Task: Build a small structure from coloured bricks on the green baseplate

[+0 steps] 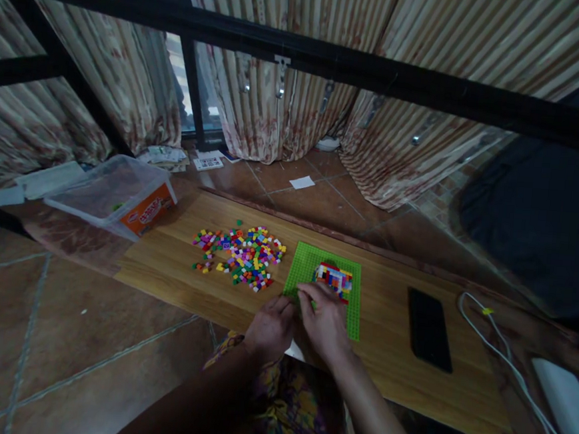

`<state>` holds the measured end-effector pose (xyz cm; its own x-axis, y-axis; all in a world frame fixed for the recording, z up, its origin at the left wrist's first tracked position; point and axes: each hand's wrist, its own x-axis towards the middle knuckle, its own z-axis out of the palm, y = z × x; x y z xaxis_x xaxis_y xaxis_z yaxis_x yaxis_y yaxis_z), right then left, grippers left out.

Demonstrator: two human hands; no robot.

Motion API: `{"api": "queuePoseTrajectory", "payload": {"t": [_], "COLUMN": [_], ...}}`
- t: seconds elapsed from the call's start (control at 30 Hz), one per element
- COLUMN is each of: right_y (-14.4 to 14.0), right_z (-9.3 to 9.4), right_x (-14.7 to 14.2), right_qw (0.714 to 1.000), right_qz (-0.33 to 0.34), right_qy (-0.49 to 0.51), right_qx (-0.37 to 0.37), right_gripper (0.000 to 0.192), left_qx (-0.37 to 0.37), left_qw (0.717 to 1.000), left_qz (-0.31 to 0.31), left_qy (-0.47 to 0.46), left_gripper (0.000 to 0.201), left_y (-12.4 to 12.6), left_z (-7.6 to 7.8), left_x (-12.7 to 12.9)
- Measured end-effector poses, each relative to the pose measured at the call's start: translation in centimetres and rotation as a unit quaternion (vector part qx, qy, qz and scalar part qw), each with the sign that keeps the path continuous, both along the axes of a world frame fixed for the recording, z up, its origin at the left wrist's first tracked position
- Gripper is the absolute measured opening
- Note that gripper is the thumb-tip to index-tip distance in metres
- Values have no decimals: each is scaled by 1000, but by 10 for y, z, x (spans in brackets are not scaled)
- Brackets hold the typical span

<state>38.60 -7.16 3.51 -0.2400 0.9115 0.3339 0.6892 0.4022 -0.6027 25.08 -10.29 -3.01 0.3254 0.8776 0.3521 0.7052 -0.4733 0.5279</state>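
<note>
Green baseplate [306, 265] flat on the wooden worktop [175, 268], with a small multicoloured brick patch [333, 277] pressed onto its middle. Left hand [271, 326] at the near left corner of the baseplate, fingers curled on the edge; closed or merely resting, cannot tell. Right hand [324, 320] over the near edge of the baseplate, fingertips bent down just short of the brick patch; anything pinched between them too small to make out.

Loose brick pile [241, 253] just left of the baseplate, spread thin and close to it. Likely risks, as judged from this: a sideways sweep of the left hand scattering the pile toward the worktop's near edge and onto the tiled floor; downward pressure near the baseplate's corner tipping or sliding it, since nothing but the hand pins it; a misaligned piece popping neighbours off the patch. Dim light adding to the chance of a wrong stud. Black phone [428, 328] right of the baseplate, white cable [491, 333] beyond it, clear tub [115, 193] far left of it.
</note>
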Motion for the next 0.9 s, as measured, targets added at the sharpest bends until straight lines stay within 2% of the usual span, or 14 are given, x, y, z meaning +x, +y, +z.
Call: {"api": "queuePoseTrajectory", "payload": {"t": [0.13, 0.3, 0.57, 0.77, 0.9], "right_y": [18, 44, 65, 65, 66], "right_z": [-4, -11, -14, -9, -9], "right_x": [-32, -51, -59, -60, -63], "right_qw": [996, 990, 963, 951, 950], "right_qz": [39, 79, 145, 152, 146], "right_qy": [-41, -78, -186, -235, -245], "right_qx": [-63, -87, -133, -130, -130], "right_gripper": [23, 27, 27, 17, 19], "left_qx": [11, 12, -14, -3, 7], "left_qw": [1000, 1000, 1000, 1000, 1000], "left_qz": [6, 17, 25, 22, 24], "left_qy": [2, -4, 6, -1, 6], "left_gripper": [22, 17, 13, 13, 12], "left_y": [-2, -3, -3, -3, -3], "left_z": [-4, -6, -1, -1, -4], "left_x": [1, 3, 3, 2, 1]}}
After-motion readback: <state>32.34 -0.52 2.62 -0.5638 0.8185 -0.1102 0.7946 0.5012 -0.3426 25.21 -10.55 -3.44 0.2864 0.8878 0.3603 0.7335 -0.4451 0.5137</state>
